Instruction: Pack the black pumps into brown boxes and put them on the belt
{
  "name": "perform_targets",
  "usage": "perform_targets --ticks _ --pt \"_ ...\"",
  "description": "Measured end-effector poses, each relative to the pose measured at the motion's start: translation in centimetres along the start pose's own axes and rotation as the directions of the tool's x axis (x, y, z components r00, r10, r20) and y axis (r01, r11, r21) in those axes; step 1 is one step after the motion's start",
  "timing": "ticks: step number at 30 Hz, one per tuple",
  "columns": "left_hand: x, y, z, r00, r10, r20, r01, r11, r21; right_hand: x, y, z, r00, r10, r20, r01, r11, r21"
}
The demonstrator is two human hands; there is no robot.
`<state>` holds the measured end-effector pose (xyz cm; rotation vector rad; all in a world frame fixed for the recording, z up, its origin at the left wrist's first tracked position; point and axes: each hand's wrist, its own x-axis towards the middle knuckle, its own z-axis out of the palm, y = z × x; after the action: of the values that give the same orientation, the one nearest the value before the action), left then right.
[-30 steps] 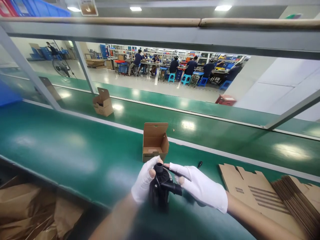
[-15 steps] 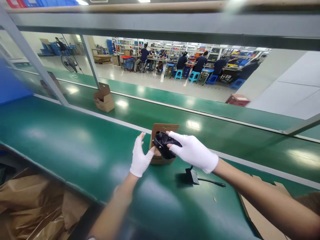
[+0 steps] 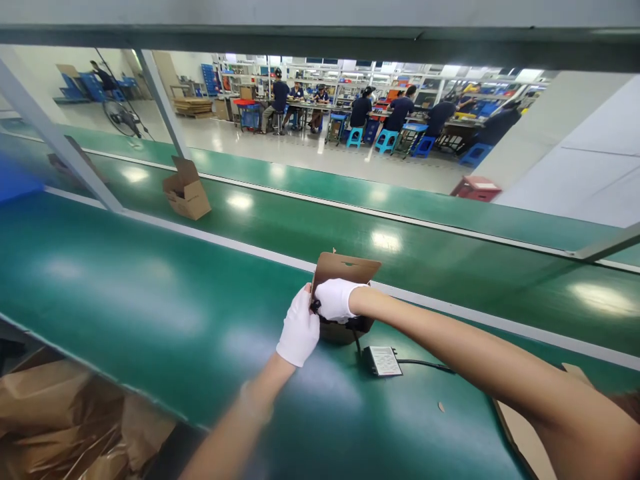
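Note:
A small open cardboard box [image 3: 345, 267] stands on the green work surface with its back flap raised. My left hand [image 3: 299, 332], in a white glove with bare fingertips, grips the box's left edge. At the box's opening, my gloved right hand [image 3: 336, 300] reaches in with its fingers bent down and mostly hidden. Only bits of a black plastic device [image 3: 354, 324] show beneath it. From the box a black cable leads to a small black block with a pale label [image 3: 385, 361], which lies on the surface to the right.
Another open carton [image 3: 187, 193] stands on the green belt behind the white rail. Flat cardboard [image 3: 523, 437] lies at lower right, crumpled brown paper [image 3: 60, 413] at lower left. A metal post [image 3: 75, 133] rises at left. People sit at benches far back.
My right hand has lowered the black device into the box. My left hand has moved right and closed on the box's edge. The labelled block has turned, its label now facing up.

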<state>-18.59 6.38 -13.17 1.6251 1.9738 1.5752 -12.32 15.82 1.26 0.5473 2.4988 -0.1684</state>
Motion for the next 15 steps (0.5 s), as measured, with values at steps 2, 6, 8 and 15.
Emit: perform_targets --ticks 2,6,8,15 --pt "0.0 0.0 0.1 1.0 -0.002 0.006 0.002 1.0 0.015 0.4 0.2 0.9 1.0 -0.023 0.009 0.023 1.0 0.017" --pt "-0.1 0.2 0.1 1.0 -0.003 0.016 0.002 1.0 0.013 0.5 0.9 2.0 0.998 -0.056 -0.013 0.057 0.998 0.037" --pt "-0.1 0.2 0.1 1.0 0.0 0.016 0.0 1.0 -0.001 0.4 0.8 1.9 0.998 -0.053 -0.019 0.053 0.998 0.023" --pt "-0.7 0.5 -1.5 0.999 0.019 -0.027 -0.017 0.998 0.058 -6.5 0.0 1.8 0.957 0.087 -0.277 -0.113 0.99 -0.082"
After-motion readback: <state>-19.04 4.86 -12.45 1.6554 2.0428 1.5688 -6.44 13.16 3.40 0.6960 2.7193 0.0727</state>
